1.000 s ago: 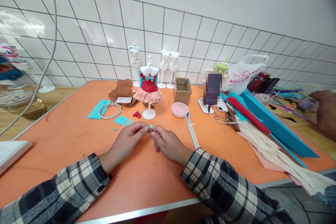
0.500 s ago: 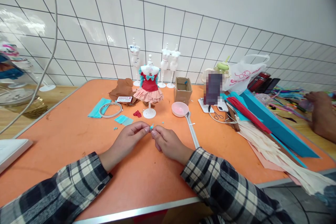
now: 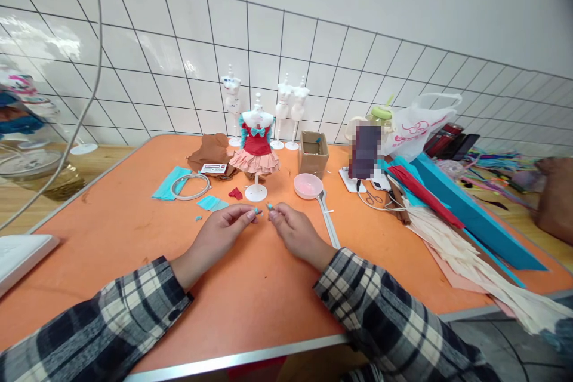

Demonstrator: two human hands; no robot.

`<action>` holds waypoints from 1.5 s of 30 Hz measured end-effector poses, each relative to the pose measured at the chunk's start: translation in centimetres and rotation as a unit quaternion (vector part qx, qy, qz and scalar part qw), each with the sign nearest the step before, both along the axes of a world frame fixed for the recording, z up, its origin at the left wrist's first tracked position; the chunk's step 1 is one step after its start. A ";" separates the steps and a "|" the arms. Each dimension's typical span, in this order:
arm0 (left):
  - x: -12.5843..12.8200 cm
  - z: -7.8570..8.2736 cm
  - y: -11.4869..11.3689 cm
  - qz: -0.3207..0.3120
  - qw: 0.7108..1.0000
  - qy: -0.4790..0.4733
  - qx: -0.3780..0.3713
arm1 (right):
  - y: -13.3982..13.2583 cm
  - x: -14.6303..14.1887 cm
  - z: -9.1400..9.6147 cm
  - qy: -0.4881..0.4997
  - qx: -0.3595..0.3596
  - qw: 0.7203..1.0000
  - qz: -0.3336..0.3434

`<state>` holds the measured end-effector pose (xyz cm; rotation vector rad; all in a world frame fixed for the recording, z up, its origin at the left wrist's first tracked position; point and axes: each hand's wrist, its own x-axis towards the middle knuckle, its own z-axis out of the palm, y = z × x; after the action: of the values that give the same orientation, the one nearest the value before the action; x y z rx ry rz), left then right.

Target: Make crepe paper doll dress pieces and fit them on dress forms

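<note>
My left hand pinches a small scrap of blue crepe paper between thumb and forefinger. Another tiny blue scrap is pinched in my right hand, with a narrow gap between the two hands. Both are above the orange table, in front of a small dress form wearing a red bodice, blue bow and ruffled pink skirt. Left of its base lie a red scrap and flat light-blue pieces. A pink bowl sits beyond my right hand.
White dress forms and a cardboard box stand at the back. Right are a phone, scissors, a plastic bag and crepe paper strips. Left lie a hoop and brown paper.
My hands have moved slightly apart; they were together at one blue bit, and now each holds a separate scrap. At the far right, another person's limb has shifted.
</note>
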<state>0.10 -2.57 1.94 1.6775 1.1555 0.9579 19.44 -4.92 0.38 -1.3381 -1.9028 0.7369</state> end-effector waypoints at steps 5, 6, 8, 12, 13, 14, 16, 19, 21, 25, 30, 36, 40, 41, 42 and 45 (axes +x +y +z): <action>0.2 -0.2 0.1 0.021 0.999 -0.012 -0.026 | 1.4 2.4 0.1 -0.215 -0.023 0.973 -0.084; 0.2 -0.2 0.1 0.020 0.999 -0.010 -0.027 | 1.5 2.7 0.1 -0.243 -0.028 0.967 -0.077; 0.2 -0.4 0.1 0.014 0.999 -0.002 -0.029 | 1.5 2.9 -0.1 -0.268 -0.015 0.961 -0.061; 0.1 -1.0 0.1 -0.018 0.999 0.009 -0.027 | 1.3 2.5 -0.2 -0.223 0.102 0.966 -0.083; 0.1 -1.1 0.0 -0.031 0.999 0.018 -0.024 | 1.3 2.3 -0.1 -0.186 0.119 0.971 -0.087; 0.0 -1.3 0.0 -0.044 0.998 0.030 -0.018 | 1.2 2.1 -0.1 -0.139 0.122 0.979 -0.086; 0.0 -1.4 -0.2 -0.074 0.996 0.054 -0.004 | 1.1 1.5 0.0 -0.040 0.092 0.992 -0.076; 0.1 -1.5 -0.4 -0.109 0.991 0.080 0.018 | 1.0 0.8 -0.2 0.063 0.031 0.995 -0.070; 0.1 -1.5 -0.4 -0.118 0.988 0.095 0.031 | 0.9 0.5 -0.3 0.103 0.007 0.992 -0.074; 0.1 -1.6 -0.4 -0.125 0.984 0.113 0.062 | 1.0 0.4 -0.6 0.137 -0.024 0.988 -0.070; 0.1 -1.7 -0.4 -0.136 0.981 0.115 0.071 | 1.3 0.5 -0.8 0.136 -0.051 0.987 -0.073; 0.3 -1.2 -0.4 -0.112 0.986 0.111 0.056 | 0.8 0.3 -0.2 0.161 -0.026 0.983 -0.083; 0.4 -1.0 -0.2 -0.103 0.986 0.109 0.074 | 0.4 0.0 0.2 0.135 0.008 0.988 -0.076; 0.4 -0.9 -0.2 -0.092 0.988 0.105 0.072 | 0.3 0.0 0.2 0.133 0.009 0.988 -0.076; 0.4 -0.8 -0.2 -0.081 0.989 0.101 0.067 | 0.3 -0.1 0.1 0.135 0.008 0.988 -0.076; 0.5 -0.5 -0.3 -0.058 0.993 0.091 0.053 | 0.3 -0.2 0.0 0.149 -0.007 0.987 -0.065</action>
<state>0.60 -2.82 1.42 1.9284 1.1263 0.8195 19.26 -4.61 0.40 -1.2678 -1.5637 0.8331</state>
